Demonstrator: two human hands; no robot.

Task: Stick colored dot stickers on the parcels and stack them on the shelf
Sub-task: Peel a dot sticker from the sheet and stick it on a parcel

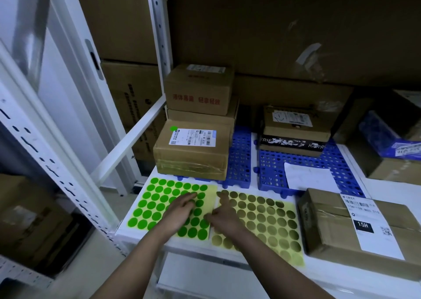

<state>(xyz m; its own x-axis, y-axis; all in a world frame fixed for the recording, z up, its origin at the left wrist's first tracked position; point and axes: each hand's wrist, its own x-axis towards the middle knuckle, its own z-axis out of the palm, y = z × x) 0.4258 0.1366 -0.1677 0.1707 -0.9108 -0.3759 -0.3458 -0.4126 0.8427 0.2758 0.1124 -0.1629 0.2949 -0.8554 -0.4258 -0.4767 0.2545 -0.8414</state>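
Bare blue grid mat (271, 168) between stacked parcels (193, 139) left; black-banded box stack (293, 134) behind.

Lay on the white surface: two blue perforated plastic mats (271, 175), side by side, holes all over. Rested on the right-hand mat: a blank white paper sheet (309, 178). Stood behind everything: large brown cartons (273, 29), stacked to the top of the view. Rose at left: a white metal upright (159, 36) with a slanting white brace (129, 142) below it. Showed further left: a white door frame (75, 54), blurred.
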